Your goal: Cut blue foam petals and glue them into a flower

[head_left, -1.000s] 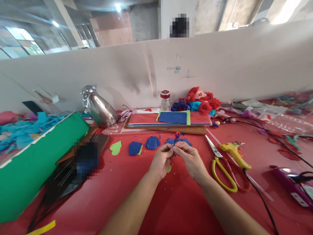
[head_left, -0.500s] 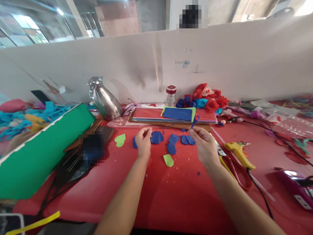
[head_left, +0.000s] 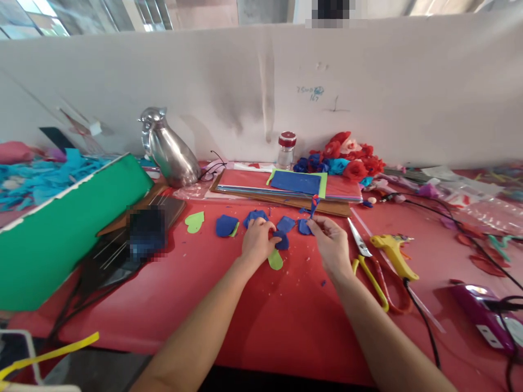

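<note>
My right hand (head_left: 332, 239) pinches a small rolled blue piece (head_left: 314, 207) with a red tip, held upright. Lower and to the left, my left hand (head_left: 260, 238) has its thumb and fingers curved at a dark blue petal piece (head_left: 281, 240) on the red table; whether it grips the piece is unclear. Other blue pieces lie around it, one (head_left: 286, 223) between the hands and another (head_left: 226, 225) at the left. A light green leaf shape (head_left: 275, 260) rests just below my left hand, and a second green leaf (head_left: 195, 222) lies farther left.
Scissors (head_left: 363, 252) and a yellow glue gun (head_left: 394, 255) lie right of my right arm. Behind are stacked sheets (head_left: 245, 183), a lidded jar (head_left: 286, 149), paper flowers (head_left: 351, 158) and a metal jug (head_left: 171, 155). A green board (head_left: 73, 228) stands left; a purple power strip (head_left: 486, 316) lies right.
My left hand has moved right and down to the blue petal beside the lower green leaf. My right hand still holds the rolled piece, slightly farther left. The view has tilted down.
</note>
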{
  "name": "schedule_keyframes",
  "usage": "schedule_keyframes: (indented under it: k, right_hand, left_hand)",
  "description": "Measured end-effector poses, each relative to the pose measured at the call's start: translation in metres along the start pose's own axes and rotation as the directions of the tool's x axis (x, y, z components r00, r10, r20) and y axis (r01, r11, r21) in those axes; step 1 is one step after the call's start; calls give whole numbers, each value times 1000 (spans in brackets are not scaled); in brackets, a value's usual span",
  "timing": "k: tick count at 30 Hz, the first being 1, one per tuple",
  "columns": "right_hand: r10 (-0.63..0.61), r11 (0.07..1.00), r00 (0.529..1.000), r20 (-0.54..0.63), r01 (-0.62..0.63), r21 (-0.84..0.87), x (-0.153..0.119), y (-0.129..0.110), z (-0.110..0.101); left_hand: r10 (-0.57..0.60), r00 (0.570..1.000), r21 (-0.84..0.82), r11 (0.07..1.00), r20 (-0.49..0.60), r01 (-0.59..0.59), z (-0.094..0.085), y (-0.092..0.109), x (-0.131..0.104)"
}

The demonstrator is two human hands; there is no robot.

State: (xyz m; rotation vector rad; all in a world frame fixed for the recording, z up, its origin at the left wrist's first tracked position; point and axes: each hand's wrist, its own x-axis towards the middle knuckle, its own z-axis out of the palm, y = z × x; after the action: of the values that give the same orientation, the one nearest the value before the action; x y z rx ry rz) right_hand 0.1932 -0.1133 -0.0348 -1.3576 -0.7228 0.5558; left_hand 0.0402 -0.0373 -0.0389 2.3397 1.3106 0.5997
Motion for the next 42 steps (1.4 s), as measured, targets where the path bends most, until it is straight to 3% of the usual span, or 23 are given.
schedule_keyframes:
  k: [9, 16, 19, 26, 30, 34, 42]
  right_hand:
    - [-70, 996, 995, -66, 67, -53, 6, -11, -9]
    - [-24, 1000, 997, -72, 23, -16, 9, -2, -8]
    - [6, 1000, 998, -65, -7, -11, 10, 3, -9]
    - [50, 998, 998, -29, -49, 28, 6, 7, -6]
    - [75, 996, 997, -31, -74, 46, 5, 8, -4]
    - [91, 994, 995, -40, -88, 69, 5, 8, -5]
    - [84, 995, 996, -38, -82, 55, 3, 5, -4]
  left_hand:
    - [11, 1000, -84, 996, 23, -9, 1, 6, 3]
    - [19, 996, -30, 999, -88, -22, 0, 18, 27]
    - [-11, 984, -30, 1000, -180, 6, -12, 6, 36]
    - [-225, 951, 35, 971, -212, 237, -41, -41, 25]
    - [-73, 989, 87, 993, -132, 85, -37, -46, 14]
    - [62, 997, 115, 992, -54, -55, -30, -41, 13]
    - [60, 996, 107, 993, -67, -53, -22, -44, 14]
